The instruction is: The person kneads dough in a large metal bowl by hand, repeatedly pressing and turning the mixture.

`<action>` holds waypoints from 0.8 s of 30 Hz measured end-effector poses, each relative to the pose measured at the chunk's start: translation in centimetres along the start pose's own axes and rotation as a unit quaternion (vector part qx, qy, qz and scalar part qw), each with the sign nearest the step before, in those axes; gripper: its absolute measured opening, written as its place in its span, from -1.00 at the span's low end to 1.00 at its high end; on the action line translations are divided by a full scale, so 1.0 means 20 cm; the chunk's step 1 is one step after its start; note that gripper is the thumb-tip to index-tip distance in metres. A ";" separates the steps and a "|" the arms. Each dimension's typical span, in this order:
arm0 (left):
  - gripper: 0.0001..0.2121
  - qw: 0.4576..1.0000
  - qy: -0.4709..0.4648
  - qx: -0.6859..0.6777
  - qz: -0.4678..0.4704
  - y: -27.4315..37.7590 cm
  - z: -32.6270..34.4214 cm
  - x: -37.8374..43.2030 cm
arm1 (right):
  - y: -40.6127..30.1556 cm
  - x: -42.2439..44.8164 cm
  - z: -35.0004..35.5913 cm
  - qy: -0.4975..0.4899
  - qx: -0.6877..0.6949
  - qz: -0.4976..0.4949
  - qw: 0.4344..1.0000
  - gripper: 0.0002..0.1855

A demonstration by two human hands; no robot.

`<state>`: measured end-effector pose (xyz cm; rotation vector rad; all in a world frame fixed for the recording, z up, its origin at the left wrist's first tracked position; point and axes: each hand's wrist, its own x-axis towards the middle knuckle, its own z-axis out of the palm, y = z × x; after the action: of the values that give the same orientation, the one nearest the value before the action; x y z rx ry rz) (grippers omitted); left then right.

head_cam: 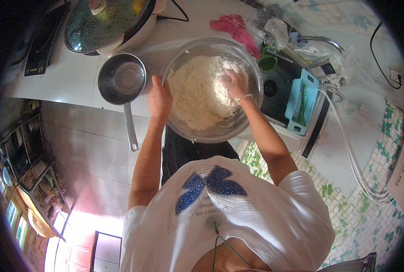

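A wide metal bowl (202,135) sits at the counter's front edge, close to my body. Pale, crumbly flour mixture (195,91) covers its bottom, heaped whiter and looser at the right. My left hand (160,98) holds the bowl's left rim, thumb pointing up along it. Inside the bowl, my right hand (236,84) presses into the white heap; its fingertips are buried, so their closing is hidden. A bangle circles the right wrist. Just left of my left hand is a dark saucepan (122,79), its grey handle sticking out past the counter edge.
A lidded electric pan (108,25) stands at the back left, beside a black induction cooktop (45,40). Behind the bowl lies a pink cloth (234,30). On the right, a sink (276,98) holds a green cup (267,63) and a blue basket (302,102) with green stalks, near a faucet (321,41).
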<state>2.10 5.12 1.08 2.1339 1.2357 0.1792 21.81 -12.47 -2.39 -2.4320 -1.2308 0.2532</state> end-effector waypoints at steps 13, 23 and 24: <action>-0.74 0.997 -0.024 0.058 0.038 0.00 0.01 0.05 | -0.32 -0.26 0.04 -0.159 0.013 0.035 0.987 -0.50; -0.77 0.993 -0.068 0.097 0.019 -0.02 -0.02 0.05 | -0.44 -0.03 0.21 -0.203 -0.109 0.131 0.964 -0.48; -0.77 0.995 -0.043 0.081 0.040 -0.02 -0.02 0.07 | -0.42 0.01 0.22 -0.203 -0.112 0.143 0.962 -0.49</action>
<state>2.49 6.61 0.90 2.3071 1.1504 0.0203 14.28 -6.55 -2.77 -2.8545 -1.1053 0.7655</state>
